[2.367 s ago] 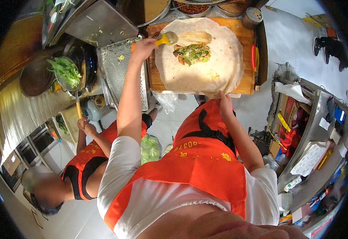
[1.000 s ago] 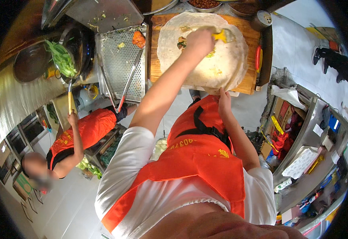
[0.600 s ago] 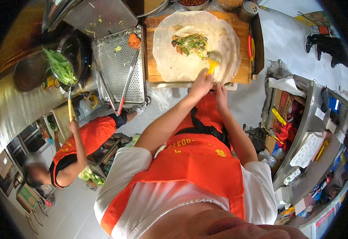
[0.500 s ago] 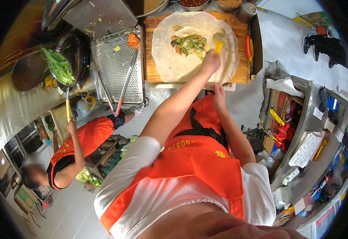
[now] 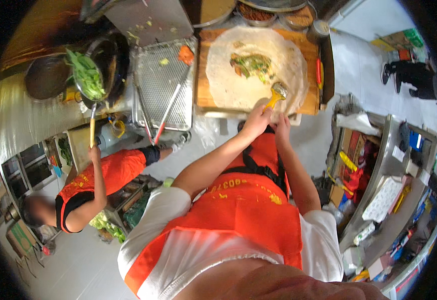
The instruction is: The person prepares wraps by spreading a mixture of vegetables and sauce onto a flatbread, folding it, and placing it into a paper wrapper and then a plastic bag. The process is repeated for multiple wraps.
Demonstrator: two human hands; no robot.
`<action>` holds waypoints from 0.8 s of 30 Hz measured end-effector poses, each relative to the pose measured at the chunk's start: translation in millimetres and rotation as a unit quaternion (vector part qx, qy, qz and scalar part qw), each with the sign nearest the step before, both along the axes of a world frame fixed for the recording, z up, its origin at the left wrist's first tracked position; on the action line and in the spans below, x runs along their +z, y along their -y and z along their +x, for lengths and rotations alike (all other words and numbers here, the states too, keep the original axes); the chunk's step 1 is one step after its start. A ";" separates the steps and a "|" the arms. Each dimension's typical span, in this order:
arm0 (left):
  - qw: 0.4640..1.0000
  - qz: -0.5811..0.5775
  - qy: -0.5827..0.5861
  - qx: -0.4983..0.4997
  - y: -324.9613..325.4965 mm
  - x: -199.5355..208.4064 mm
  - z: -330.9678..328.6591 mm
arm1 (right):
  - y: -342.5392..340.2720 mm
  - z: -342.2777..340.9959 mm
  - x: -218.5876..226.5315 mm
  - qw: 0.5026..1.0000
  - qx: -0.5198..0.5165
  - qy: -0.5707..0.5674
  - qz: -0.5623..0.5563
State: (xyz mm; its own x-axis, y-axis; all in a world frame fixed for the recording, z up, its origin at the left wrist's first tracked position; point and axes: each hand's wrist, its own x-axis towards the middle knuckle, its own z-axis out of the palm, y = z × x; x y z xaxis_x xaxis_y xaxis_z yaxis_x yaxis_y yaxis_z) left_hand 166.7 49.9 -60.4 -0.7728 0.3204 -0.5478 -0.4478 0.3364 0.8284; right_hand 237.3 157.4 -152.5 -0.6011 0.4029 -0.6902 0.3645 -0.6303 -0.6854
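A large, thin round flatbread (image 5: 223,85) lies on a wooden board (image 5: 202,95) ahead of me. Chopped greens with some brown pieces form a heap of filling (image 5: 251,66) near its middle. My left hand (image 5: 258,120) is closed around the yellow handle of a flat brush (image 5: 277,94). The brush head rests low on the right part of the flatbread, below the filling. Right beside it, my right hand (image 5: 282,129) is at the board's near edge with its fingers drawn together. Whatever those fingertips may pinch is too small to make out.
Left of the board, a perforated metal tray (image 5: 161,75) carries long tongs (image 5: 171,105) and an orange-red piece (image 5: 185,55). Bowls of seasoning (image 5: 256,14) stand behind. At left, a co-worker (image 5: 103,175) holds a long-handled ladle of green leaves (image 5: 86,77). Cluttered shelves (image 5: 378,200) stand at right.
My left hand has drawn the brush toward me, from beside the filling to lower on the flatbread, close to my right hand. The whole view has shifted slightly.
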 end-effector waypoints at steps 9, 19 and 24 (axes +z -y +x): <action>0.995 0.085 0.017 0.043 -17.2 149.6 -267.2 | -9.4 -8.5 9.5 0.998 0.044 0.008 -0.037; 0.967 -0.101 -0.017 0.233 85.0 21.0 -56.5 | -35.2 -26.8 72.0 0.960 0.066 -0.107 -0.249; 0.899 0.202 0.341 0.188 36.7 21.9 11.5 | -40.1 -38.6 74.3 0.936 0.105 -0.136 -0.308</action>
